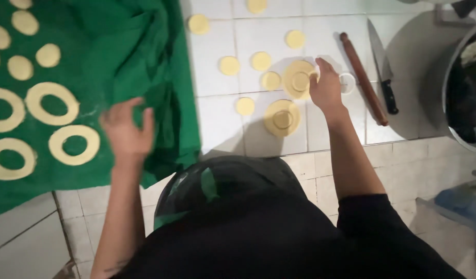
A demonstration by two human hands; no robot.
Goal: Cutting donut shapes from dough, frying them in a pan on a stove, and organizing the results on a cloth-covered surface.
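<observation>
The right hand [327, 89] is stretched forward over the white tiled worktop [217, 119], the arm extended and the wrist straight. Its fingers [324, 65] are bent down onto the rim of a round dough disc [298, 78] with a smaller circle pressed in its middle; whether the disc is pinched or only touched cannot be told. A second such disc [282, 118] lies just in front of the body, and small dough rounds [229, 65] are scattered nearby on the tiles. A small ring cutter [347, 82] lies just beside the right hand, with a wooden rolling pin [363, 78] and a knife [382, 67] further to the right.

The left hand [127, 133] is held over the edge of a green cloth [140, 57], palm down, the fingers [145, 120] loosely curled and spread, gripping nothing. On the cloth, well to the left, dough rings [52, 103] and small rounds are laid out.
</observation>
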